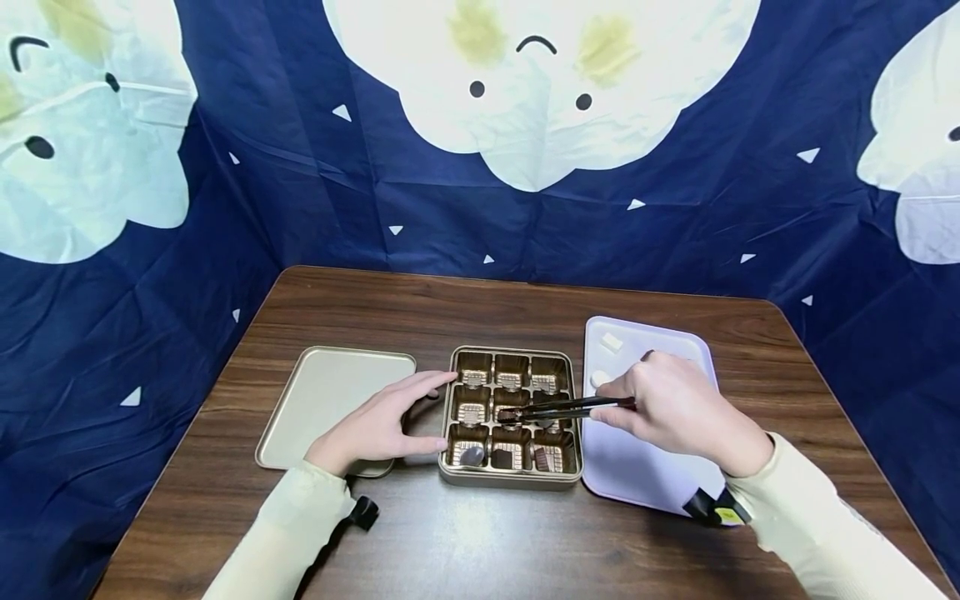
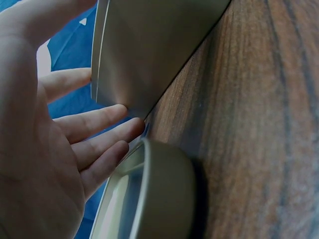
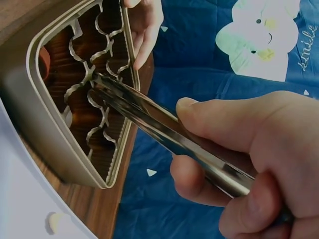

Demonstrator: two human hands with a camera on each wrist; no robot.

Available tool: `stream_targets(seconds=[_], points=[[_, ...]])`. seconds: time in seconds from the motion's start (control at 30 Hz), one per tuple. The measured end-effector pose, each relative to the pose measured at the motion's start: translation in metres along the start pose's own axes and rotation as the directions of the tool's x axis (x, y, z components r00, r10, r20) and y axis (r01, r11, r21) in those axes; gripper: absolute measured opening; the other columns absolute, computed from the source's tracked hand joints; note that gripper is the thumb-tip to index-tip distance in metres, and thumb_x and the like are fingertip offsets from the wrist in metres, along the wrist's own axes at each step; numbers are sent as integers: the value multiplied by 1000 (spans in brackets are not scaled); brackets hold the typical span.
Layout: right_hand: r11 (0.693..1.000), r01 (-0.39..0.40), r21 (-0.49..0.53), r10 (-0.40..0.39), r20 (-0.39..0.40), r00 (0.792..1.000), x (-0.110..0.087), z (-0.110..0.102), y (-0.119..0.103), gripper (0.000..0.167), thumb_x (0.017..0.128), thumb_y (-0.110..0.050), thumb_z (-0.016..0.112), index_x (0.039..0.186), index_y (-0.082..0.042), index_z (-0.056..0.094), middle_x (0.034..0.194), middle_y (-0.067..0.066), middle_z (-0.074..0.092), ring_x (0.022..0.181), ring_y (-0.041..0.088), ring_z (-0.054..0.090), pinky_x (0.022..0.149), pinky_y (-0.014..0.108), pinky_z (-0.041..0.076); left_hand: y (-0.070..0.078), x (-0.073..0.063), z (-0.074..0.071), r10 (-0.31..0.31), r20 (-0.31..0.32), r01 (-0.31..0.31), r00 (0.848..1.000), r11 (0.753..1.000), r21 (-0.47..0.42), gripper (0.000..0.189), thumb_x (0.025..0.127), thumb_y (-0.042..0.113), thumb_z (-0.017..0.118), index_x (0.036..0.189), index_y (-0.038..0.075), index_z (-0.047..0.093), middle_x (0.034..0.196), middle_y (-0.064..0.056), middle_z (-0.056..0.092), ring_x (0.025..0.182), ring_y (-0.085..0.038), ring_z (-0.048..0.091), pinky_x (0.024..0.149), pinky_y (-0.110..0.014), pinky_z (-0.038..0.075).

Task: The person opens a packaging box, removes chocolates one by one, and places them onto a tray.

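Right fingers (image 3: pixel 188 181) grip glossy tongs (image 3: pixel 194 149); left fingers (image 1: pixel 426 382) spread against gold nine-compartment tin (image 1: pixel 510 479).

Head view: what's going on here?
A person's right hand holds tongs, their tips in the middle compartment of a nine-cell gold tin; the left hand rests against the tin's left side. Dark pieces sit in the three near compartments. Pale pieces lie on the lilac tray at right; what looks like the lid lies at left.
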State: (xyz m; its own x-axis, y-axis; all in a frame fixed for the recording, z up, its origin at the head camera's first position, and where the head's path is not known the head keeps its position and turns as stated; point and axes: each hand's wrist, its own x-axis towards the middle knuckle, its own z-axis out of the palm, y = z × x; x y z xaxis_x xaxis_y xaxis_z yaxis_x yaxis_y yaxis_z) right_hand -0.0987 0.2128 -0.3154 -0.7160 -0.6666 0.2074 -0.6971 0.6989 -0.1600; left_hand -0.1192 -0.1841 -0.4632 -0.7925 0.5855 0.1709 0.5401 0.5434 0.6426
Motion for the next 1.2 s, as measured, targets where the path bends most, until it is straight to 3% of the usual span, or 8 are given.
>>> stream_targets(seconds=[0.17,0.27,0.4,0.73,1.0,1.2], points=[[999,-1,51,3,-37,999,-6,6,4,9,87,-30,87,93,-24,87,55,-25,52,50,-7,29,42,21,27,-1,0,1,2,-2,-2,1000,1000,-1,93,85,43,87,163,21,41,158,6,48,132,-22,59,113,-53,46],[998,15,65,-10,-68,998,-10,10,8,4,85,-28,88,86,-27,84,57,-27,52,50,-9,29,42,19,27,-1,0,1,3,-2,-3,1000,1000,0,93,85,43,87,163,21,41,158,6,48,132,-22,59,113,-53,46],[994,39,102,-29,-103,994,-14,14,13,13,84,-25,88,80,-33,79,58,-29,48,50,-15,28,41,15,26,-1,0,1,-3,-1,3,1000,1000,2,93,85,45,87,163,22,41,158,6,48,132,-22,58,113,-54,45],[979,60,197,-34,-132,991,-19,18,19,9,85,-19,88,86,-27,84,68,-28,63,50,-18,30,41,10,26,-1,0,1,-9,0,9,1000,1000,-1,93,86,49,85,163,23,40,158,8,48,133,-22,58,113,-54,45],[970,74,231,-43,-138,990,-20,11,19,3,88,-20,86,90,-22,85,70,-26,66,49,-18,31,45,9,30,0,0,1,-14,2,14,1000,1000,2,93,86,52,85,163,24,41,158,7,48,132,-22,58,113,-55,45],[972,58,228,-24,-150,988,-23,1,20,6,87,-19,86,92,-22,85,72,-26,66,49,-17,27,40,9,25,0,0,0,-14,0,14,1000,1000,-1,93,86,57,82,163,24,40,158,8,48,133,-22,58,113,-55,45]])
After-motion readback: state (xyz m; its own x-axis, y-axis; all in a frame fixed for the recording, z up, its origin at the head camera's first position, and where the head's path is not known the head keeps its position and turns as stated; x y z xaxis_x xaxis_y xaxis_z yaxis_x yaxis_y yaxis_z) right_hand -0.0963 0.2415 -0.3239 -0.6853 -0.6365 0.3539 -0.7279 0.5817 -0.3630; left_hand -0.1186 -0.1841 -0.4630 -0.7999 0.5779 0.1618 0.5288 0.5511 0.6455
